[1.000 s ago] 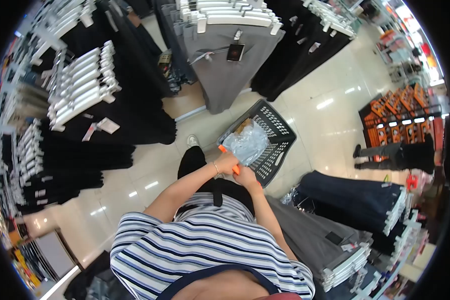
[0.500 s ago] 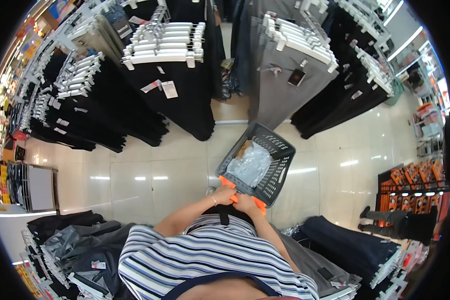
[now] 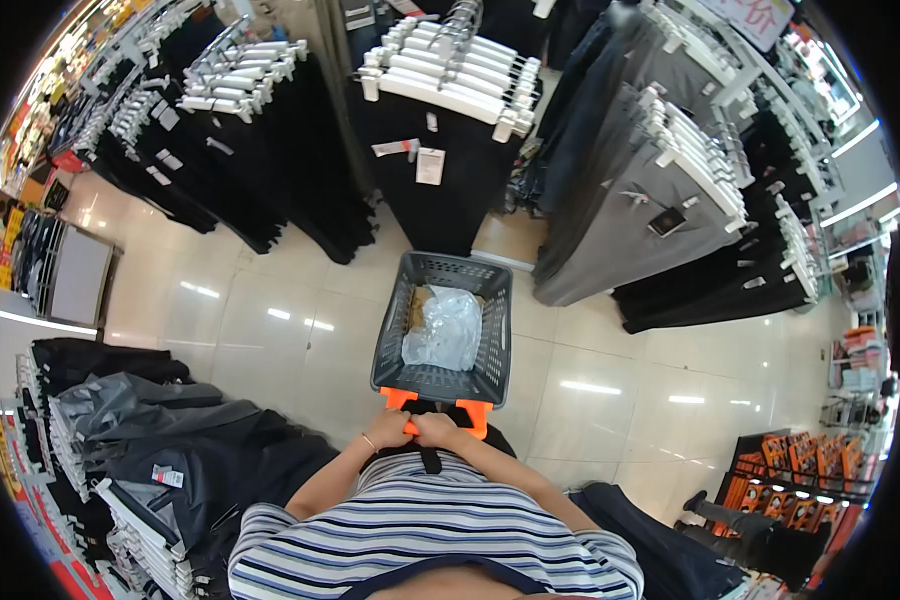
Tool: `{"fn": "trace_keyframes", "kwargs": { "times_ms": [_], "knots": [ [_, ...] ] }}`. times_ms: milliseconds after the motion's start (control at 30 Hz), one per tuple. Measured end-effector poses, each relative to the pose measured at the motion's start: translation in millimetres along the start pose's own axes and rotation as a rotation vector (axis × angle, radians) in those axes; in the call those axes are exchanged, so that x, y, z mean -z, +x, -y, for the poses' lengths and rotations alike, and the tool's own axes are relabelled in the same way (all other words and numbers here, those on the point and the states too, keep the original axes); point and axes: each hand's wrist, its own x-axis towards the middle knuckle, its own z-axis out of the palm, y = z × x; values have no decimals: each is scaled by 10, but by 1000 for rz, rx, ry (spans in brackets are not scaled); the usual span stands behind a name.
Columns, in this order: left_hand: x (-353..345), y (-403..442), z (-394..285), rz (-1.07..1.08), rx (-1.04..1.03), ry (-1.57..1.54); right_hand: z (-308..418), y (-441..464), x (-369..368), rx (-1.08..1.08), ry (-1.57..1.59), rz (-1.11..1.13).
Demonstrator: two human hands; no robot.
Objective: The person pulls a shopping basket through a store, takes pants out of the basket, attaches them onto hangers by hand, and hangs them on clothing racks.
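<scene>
In front of my body is a dark grey plastic shopping basket (image 3: pixel 503 330) with perforated walls and an orange handle (image 3: pixel 477 420). My left hand (image 3: pixel 388 430) is closed around the handle's left part, a thin bracelet at its wrist. Close beside it, my right hand (image 3: pixel 435 430) wraps the same handle further right. Inside the basket lies a crumpled clear plastic bag (image 3: pixel 445 330) with something whitish in it, over a brownish item (image 3: pixel 417 312) at its left. The basket's underside is hidden from me.
Black trousers (image 3: pixel 440 210) on white clip hangers hang straight ahead, grey trousers (image 3: pixel 620 230) to the right. More dark garments (image 3: pixel 220 440) hang behind on the left. A person in dark clothes (image 3: pixel 780 545) is at lower right near an orange display (image 3: pixel 800 465). Shiny tiles (image 3: pixel 590 400) cover the floor.
The basket and both hands have swung left and straightened, the basket now pointing ahead. The view has turned left, so the racks ahead appear further right. Both hands keep hold of the handle.
</scene>
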Motion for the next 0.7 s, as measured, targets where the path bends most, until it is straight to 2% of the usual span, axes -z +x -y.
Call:
{"fn": "trace_keyframes", "kwargs": {
  "times_ms": [133,267,367,467,500,567,633,700],
  "knots": [
    [39,-306,55,-41,182,-84,225,196,70,110,-116,146],
    [-106,-462,286,-146,343,-189,385,459,46,325,-169,54],
    [-183,-471,497,-454,241,-408,336,877,-184,417,-244,37],
    [-96,-451,644,-371,429,-423,574,989,156,415,-344,146],
    [-25,-431,653,-406,431,-459,647,1029,282,431,-373,170],
    [146,-390,643,-471,436,-523,740,1117,496,437,-450,145],
    [272,-274,673,-485,536,-520,771,1274,517,402,-513,132],
    [366,-196,781,-509,608,-509,673,1452,456,488,-491,-116]
  ]
}}
